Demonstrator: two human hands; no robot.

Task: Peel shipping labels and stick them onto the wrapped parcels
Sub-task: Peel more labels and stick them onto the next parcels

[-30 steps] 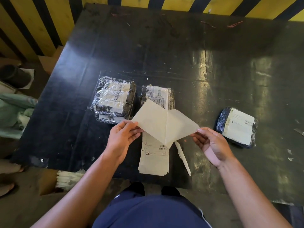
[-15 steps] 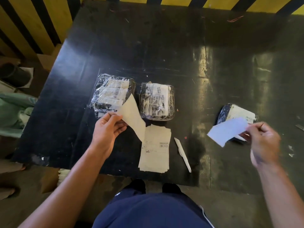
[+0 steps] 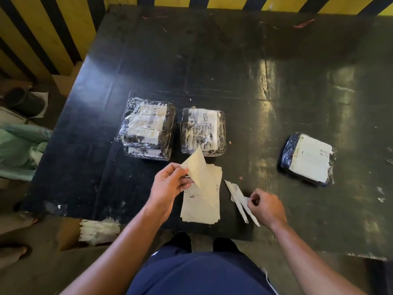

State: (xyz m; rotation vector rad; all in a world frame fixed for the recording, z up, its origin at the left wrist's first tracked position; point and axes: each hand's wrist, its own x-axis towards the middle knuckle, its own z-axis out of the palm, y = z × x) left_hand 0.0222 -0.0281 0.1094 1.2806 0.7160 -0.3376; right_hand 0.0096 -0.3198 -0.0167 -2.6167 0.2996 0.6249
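Note:
Three plastic-wrapped parcels lie on the black table (image 3: 212,60): a stacked pair at the left (image 3: 146,128), one in the middle (image 3: 203,129), and one at the right (image 3: 308,158) with a large white label on top. A stack of beige label sheets (image 3: 202,205) lies near the front edge. My left hand (image 3: 170,184) pinches one beige sheet (image 3: 200,169) by its corner and holds it tilted above the stack. To the right of the stack, my right hand (image 3: 265,207) has its fingers curled, the fingertips pinching a white paper strip (image 3: 244,206) that lies beside another.
A yellow-and-black striped wall (image 3: 63,39) runs behind and to the left of the table. Left of the table are green fabric (image 3: 19,150) and a dark cylinder (image 3: 23,101). A cardboard box with white paper (image 3: 97,231) sits below the front edge.
My right hand swung back from the right parcel to the strips near the front edge; the white sheet it held is gone and a second strip lies there. My left hand shifted right over the stack.

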